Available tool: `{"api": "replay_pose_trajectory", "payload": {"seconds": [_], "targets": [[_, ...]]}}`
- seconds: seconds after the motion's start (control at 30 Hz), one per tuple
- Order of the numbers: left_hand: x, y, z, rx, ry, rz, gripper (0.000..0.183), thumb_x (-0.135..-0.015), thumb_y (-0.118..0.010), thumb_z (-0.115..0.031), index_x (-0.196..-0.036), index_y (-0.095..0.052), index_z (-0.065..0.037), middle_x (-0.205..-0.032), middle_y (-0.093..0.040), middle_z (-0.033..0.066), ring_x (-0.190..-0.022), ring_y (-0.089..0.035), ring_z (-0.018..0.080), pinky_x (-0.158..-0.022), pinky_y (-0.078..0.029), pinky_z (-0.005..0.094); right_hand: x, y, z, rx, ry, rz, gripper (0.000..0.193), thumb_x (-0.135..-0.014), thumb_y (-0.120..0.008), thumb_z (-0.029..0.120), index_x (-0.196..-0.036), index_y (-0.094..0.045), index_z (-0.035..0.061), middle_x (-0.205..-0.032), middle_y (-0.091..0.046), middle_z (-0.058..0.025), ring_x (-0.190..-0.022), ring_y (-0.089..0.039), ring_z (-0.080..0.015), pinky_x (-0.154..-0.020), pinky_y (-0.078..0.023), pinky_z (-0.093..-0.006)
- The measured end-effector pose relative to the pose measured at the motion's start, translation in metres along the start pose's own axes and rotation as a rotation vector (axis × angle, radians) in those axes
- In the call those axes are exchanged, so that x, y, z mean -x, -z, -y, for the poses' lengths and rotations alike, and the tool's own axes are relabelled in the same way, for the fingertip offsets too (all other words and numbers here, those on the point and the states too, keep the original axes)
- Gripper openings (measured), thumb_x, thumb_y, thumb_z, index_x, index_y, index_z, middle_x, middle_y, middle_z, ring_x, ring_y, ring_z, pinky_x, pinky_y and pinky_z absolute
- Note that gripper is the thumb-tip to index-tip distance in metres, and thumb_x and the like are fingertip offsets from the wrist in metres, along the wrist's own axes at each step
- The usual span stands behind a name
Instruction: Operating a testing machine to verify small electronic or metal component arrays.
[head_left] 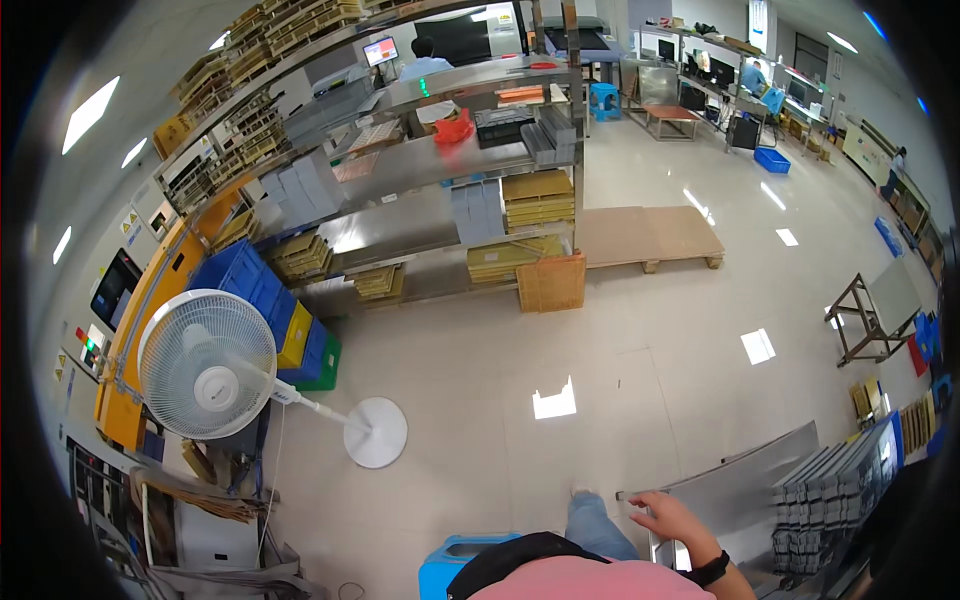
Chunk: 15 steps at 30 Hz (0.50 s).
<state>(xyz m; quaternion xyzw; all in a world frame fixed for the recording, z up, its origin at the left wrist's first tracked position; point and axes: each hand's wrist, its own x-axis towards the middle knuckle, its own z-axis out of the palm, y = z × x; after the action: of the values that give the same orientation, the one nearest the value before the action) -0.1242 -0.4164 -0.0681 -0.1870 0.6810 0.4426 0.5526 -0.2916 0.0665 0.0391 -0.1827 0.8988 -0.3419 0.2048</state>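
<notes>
My right hand point(672, 520) comes in from the lower edge, a black band on its wrist. Its fingers are loosely apart and nothing shows in them. It hangs over the left end of a low grey metal table point(745, 470); whether it touches the table I cannot tell. To the right of the hand, a tall stack of grey slatted panels point(825, 510) stands by that table. My left hand is out of the picture. Close to my body, at the lower edge, is a blue plastic stool point(455, 560).
A white standing fan point(205, 365) rises at the left, its round base point(376, 433) on the floor. Behind it are blue, yellow and green crates point(295, 335). Ahead runs a metal shelf rack point(400, 235) with yellowish panels; a wooden pallet point(650, 238) adjoins it. Several people work farther off.
</notes>
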Motion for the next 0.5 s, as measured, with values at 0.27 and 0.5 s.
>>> {"api": "replay_pose_trajectory", "payload": {"seconds": [0.27, 0.5], "targets": [[-0.036, 0.037, -0.096, 0.127, -0.049, -0.155, 0.03, -0.099, -0.057, -0.029, -0.117, -0.061, -0.005, -0.094, -0.065, 0.0095, -0.094, -0.064, 0.0201, -0.081, -0.053, 0.0349, -0.123, 0.049, -0.03, -0.124, 0.03, 0.051, 0.033, -0.092, -0.068, 0.029, -0.116, -0.065, 0.0061, -0.111, -0.069, -0.0128, -0.102, -0.067, -0.0268, -0.089, -0.052, -0.0377], [-0.053, 0.096, -0.197, 0.254, -0.088, -0.31, 0.031, -0.099, -0.057, -0.029, -0.117, -0.061, -0.004, -0.094, -0.065, 0.0091, -0.093, -0.064, 0.0199, -0.08, -0.053, 0.0346, -0.271, 0.095, -0.045, -0.261, 0.068, 0.095, 0.032, -0.093, -0.066, 0.027, -0.115, -0.066, 0.0039, -0.107, -0.071, -0.0134, -0.1, -0.069, -0.026, -0.088, -0.053, -0.037]]}}
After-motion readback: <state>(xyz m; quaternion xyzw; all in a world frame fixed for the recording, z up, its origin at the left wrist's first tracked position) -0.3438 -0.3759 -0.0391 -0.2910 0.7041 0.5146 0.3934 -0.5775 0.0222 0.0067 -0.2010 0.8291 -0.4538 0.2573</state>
